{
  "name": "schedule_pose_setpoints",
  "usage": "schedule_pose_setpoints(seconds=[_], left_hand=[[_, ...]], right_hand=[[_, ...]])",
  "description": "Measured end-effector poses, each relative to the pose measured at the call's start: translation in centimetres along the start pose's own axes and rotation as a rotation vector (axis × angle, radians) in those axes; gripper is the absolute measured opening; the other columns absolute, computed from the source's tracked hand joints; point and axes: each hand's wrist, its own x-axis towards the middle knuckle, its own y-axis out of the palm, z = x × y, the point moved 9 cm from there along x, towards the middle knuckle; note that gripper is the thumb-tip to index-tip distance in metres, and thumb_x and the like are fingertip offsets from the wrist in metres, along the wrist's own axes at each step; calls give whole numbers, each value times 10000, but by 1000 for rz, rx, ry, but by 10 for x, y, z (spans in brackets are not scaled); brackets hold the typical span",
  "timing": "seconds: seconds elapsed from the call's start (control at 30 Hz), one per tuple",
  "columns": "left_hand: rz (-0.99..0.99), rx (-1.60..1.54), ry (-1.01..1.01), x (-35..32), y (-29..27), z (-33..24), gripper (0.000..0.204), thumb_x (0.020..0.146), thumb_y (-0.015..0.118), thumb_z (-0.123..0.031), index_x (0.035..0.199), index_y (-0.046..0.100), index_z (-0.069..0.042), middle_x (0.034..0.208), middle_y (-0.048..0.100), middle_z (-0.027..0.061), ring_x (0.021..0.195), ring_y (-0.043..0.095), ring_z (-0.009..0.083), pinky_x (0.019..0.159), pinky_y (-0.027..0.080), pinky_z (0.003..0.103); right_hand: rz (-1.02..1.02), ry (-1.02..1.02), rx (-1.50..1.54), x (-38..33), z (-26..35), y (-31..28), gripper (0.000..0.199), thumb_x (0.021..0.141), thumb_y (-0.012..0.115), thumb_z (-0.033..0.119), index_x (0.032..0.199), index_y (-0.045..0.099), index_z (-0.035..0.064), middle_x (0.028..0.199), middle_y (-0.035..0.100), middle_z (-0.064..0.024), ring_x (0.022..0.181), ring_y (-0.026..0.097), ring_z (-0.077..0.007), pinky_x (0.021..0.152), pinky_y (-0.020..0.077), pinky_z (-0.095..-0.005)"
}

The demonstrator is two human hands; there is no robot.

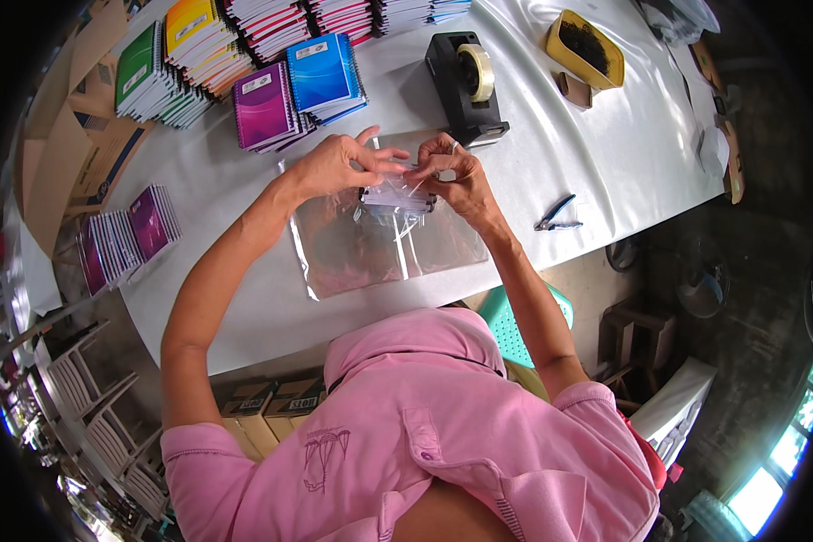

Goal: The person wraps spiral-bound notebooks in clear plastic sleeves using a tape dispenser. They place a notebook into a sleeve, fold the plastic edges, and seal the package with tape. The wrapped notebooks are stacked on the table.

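Note:
A small stack of spiral notebooks (397, 196), wrapped in clear film, stands upright over the table in front of me. My left hand (334, 164) is at its left, with thumb and fingertips pinched at the top of the film. From the right, my right hand (461, 183) grips a gathered fold of the film between thumb and forefinger. The fingertips of both hands nearly meet there. Beneath the bundle lies a large clear plastic sheet (339, 262). Some of the notebook covers are hidden by film glare and fingers.
Purple notebooks (264, 107) and blue notebooks (322, 74) stand in piles beyond my hands. A black tape dispenser (461, 90) is ahead. Blue-handled cutters (558, 215) lie at right, and a yellow tub (560, 24) sits farther back. Cardboard boxes (72, 144) border the left side.

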Motion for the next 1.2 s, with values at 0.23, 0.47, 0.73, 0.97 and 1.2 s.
schedule_pose_setpoints(seconds=[0.23,0.47,0.73,0.97,1.2], left_hand=[[-171,1017,204,-39,16,-61,540,741,731,-340,1267,614,-303,1419,483,-102,1427,259,275,1149,186,565],[-322,1069,356,-50,38,-50,571,769,713,-329,1320,569,-286,1423,479,-105,1404,305,289,1125,237,576],[-601,931,106,-49,57,-54,577,768,731,-191,1319,575,-254,1406,505,-70,1362,356,363,1115,235,578],[-623,934,120,-53,56,-55,560,755,743,-192,1290,600,-279,1395,518,-69,1375,332,379,1118,226,576],[-656,946,172,-56,61,-55,526,759,741,-182,1258,626,-298,1394,521,-48,1346,359,421,1108,233,587]], right_hand=[[162,-290,-791,-18,49,16,355,712,741,96,1044,726,223,1152,577,-10,1159,488,-232,1061,265,-535],[67,-328,-433,-8,48,-61,335,805,737,285,1122,712,181,1337,531,-105,1235,499,-277,1026,394,-409],[-258,554,-190,19,-76,-174,455,777,775,351,1051,699,-4,1058,652,-185,1084,576,-274,925,442,-418],[-281,437,348,9,-102,-149,406,844,727,271,1097,654,-38,1132,629,-149,1130,543,-229,1001,404,-410],[-552,181,-67,-43,-104,-145,129,777,700,138,799,704,10,1348,479,-152,1189,468,-290,923,386,-452]])
